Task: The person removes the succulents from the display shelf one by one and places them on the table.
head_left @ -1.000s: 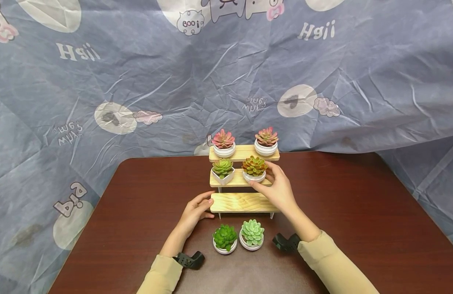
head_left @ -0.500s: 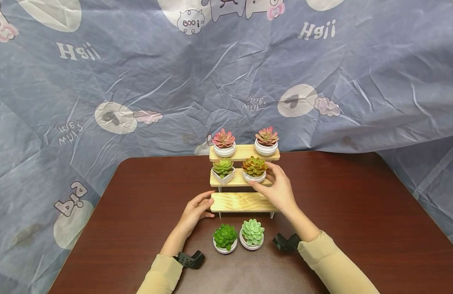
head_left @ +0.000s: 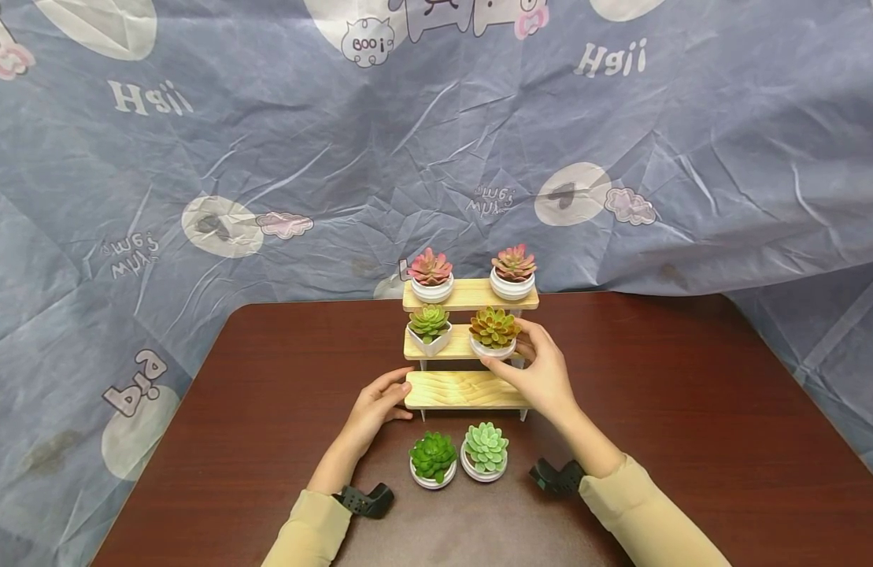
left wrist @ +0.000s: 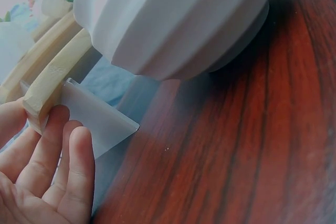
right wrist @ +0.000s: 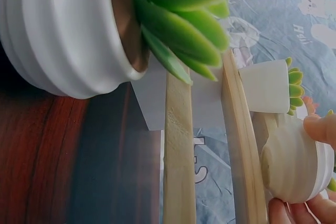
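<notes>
My right hand (head_left: 545,376) holds a white round pot with an orange-green succulent (head_left: 494,328) at the right of the middle tier. In the right wrist view this white pot (right wrist: 294,161) is tilted, its underside partly showing, with thumb and fingers on opposite sides. My left hand (head_left: 368,411) grips the left end of the bottom board of a three-tier wooden stand (head_left: 467,390). In the left wrist view, the thumb and fingers pinch the board's end (left wrist: 44,95) above a translucent leg. A light-green succulent in a heart-shaped pot (head_left: 430,329) stands left on the middle tier.
Two pink succulents, one left (head_left: 431,276) and one right (head_left: 512,272), sit on the top tier. Before the stand, a dark-green succulent (head_left: 433,459) and a pale-green one (head_left: 486,452) stand on the brown table (head_left: 280,378). A printed blue cloth (head_left: 365,173) hangs behind.
The right hand and the orange-green succulent's pot have shifted slightly right and toward me. My left hand stays on the bottom board, and the other pots have not moved.
</notes>
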Tool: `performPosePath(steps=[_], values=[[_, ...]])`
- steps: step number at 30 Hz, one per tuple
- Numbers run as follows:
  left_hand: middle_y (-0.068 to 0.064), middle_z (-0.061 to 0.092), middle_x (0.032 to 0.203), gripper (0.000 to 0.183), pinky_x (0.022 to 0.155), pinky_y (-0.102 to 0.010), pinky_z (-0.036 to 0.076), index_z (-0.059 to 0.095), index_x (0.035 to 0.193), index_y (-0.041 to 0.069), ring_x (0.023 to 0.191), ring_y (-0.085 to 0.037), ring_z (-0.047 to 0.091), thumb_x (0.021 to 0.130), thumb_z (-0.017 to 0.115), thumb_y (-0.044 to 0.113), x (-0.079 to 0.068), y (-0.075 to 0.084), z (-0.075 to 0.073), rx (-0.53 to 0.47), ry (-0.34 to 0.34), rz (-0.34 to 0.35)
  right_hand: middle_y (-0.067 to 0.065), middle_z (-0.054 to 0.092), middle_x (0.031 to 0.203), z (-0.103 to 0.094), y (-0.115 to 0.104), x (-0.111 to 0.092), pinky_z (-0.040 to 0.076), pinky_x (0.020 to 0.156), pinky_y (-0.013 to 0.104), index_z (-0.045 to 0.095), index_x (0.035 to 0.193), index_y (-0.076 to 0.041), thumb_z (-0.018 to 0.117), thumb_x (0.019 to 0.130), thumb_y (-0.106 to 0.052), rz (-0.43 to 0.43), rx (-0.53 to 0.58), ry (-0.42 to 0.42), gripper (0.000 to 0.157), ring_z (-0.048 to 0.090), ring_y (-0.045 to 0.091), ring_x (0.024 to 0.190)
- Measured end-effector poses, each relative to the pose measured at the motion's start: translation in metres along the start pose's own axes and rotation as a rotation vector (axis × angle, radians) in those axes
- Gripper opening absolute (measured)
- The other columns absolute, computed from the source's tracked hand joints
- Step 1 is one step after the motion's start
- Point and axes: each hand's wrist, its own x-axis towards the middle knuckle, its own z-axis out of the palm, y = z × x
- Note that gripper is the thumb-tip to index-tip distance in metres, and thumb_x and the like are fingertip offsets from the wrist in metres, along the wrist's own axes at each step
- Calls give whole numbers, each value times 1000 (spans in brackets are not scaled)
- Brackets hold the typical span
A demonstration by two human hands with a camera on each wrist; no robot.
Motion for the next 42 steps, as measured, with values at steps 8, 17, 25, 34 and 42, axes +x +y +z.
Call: performPosePath(steps=[8,17,25,34,42], values=[[-3,61,95,43,77,-45,55,43,137,-4,82,-12,60,98,52,12,0,1,0,9,2,-8,20,51,121,-4,-31,-15,49,91,36,48,125,9,79,72,4,-36,-7,2,61,58,34,105],[-3,61,95,42,77,-45,55,44,137,-3,83,-12,60,98,52,12,0,1,0,10,4,-4,19,51,123,-9,-24,-22,51,85,23,50,125,7,79,71,4,-41,4,-4,61,60,35,100],[-3,62,96,43,77,-46,55,44,137,-3,84,-13,61,98,52,12,0,0,0,5,3,-5,14,52,119,-11,5,-26,49,86,19,51,124,3,82,69,1,-66,33,5,63,59,30,101],[-3,61,96,43,77,-48,55,43,137,-4,85,-13,61,98,52,11,0,-1,0,4,2,1,12,53,117,-13,14,-32,47,88,15,52,123,3,83,68,-2,-99,11,9,63,60,28,98],[-4,61,95,44,78,-50,54,41,138,-6,84,-13,61,98,51,11,0,-1,0,8,0,-1,12,53,118,-14,17,-38,46,88,13,51,123,2,84,67,-2,-81,-13,9,65,61,27,97]])
